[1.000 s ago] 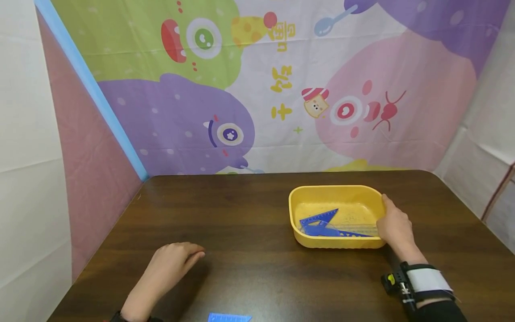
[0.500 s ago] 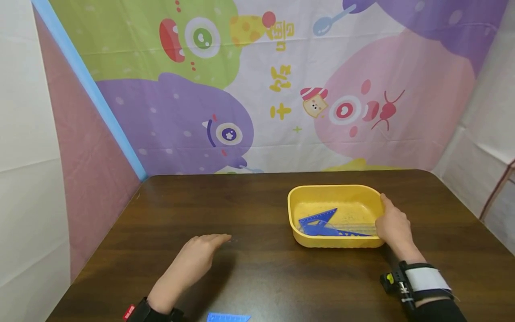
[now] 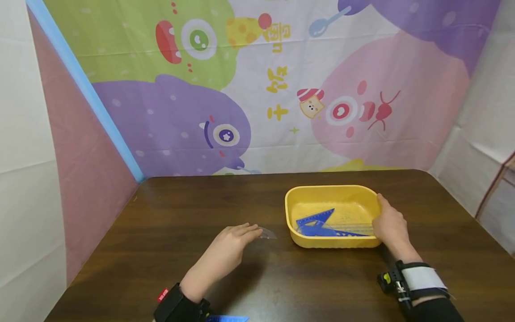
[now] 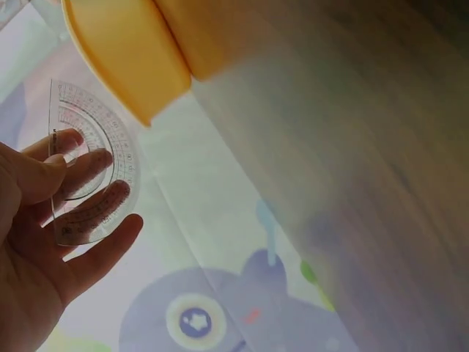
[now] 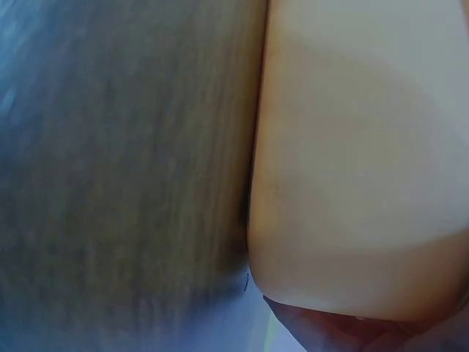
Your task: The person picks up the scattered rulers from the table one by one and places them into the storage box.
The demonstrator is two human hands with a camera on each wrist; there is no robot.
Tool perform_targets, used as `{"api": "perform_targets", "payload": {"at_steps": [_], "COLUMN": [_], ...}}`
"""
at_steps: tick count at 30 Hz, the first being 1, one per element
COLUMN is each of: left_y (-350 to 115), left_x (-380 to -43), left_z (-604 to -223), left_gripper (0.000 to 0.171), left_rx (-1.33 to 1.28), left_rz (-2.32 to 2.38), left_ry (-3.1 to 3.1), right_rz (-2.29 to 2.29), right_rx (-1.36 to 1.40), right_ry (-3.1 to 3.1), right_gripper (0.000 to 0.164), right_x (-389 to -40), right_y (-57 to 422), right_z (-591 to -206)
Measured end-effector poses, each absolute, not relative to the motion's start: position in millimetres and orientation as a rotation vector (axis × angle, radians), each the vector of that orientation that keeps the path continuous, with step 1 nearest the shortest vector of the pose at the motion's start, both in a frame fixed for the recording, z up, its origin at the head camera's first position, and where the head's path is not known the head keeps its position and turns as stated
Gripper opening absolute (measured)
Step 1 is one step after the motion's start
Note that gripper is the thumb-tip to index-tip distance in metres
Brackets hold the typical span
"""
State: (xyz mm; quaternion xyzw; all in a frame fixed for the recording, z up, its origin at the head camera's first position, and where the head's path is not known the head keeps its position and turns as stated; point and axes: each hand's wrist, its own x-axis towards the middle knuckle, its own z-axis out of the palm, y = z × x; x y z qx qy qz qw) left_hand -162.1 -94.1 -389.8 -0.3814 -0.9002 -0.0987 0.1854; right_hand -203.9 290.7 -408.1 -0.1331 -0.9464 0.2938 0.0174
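My left hand (image 3: 231, 248) pinches a clear half-round protractor (image 4: 95, 165) between thumb and fingers, the fingers showing through the plastic in the left wrist view. In the head view the protractor's tip pokes out past the fingertips, just left of a yellow plastic basin (image 3: 334, 242). My right hand (image 3: 392, 226) grips the basin's right end, with the thumb side at the rim. Inside the basin lie a blue set square (image 3: 318, 229), other blue pieces and a clear ruler (image 3: 354, 227). The basin's wall (image 5: 359, 161) fills much of the right wrist view.
A blue ruler-like piece (image 3: 228, 319) lies at the near edge of the view, partly cut off beside the left wrist. The brown wooden table (image 3: 181, 201) ends at a cartoon-printed cloth (image 3: 281, 152) behind, with white cloth at both sides.
My left hand has moved right and forward toward the basin with the protractor, which now shows past the fingertips. The right hand stays on the basin, which keeps its place.
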Motion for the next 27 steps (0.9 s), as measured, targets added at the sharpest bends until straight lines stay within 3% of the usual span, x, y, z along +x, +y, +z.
{"api": "perform_targets", "payload": {"at_steps": [27], "left_y": [-11], "left_x": [-184], "left_z": [-383], "left_gripper": [0.029], "left_rx": [-1.190], "left_rz": [-0.297], "left_ry": [-2.418], "right_rz": [0.918], "right_rx": [-0.450], "right_ry": [-2.940], "right_gripper": [0.068], "right_x": [-207], "right_y": [290], "right_z": [-409]}}
